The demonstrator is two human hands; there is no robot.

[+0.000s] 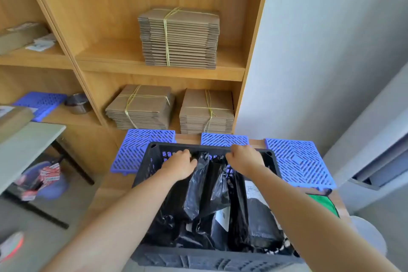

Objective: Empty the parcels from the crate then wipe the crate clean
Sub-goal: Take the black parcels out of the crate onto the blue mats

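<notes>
The left hand (180,166) and right hand (245,159) clutch the far rim of the black slotted plastic crate (212,259); glossy black plastic parcels (258,212) stand inside, just beneath.

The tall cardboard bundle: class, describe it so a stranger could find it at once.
Start at the wooden shelving unit behind the black plastic crate. On its upper shelf, alone, stands the tall bundle of flattened brown cardboard, tied with yellow string. The two bundles one shelf below are shorter, side by side.
</notes>
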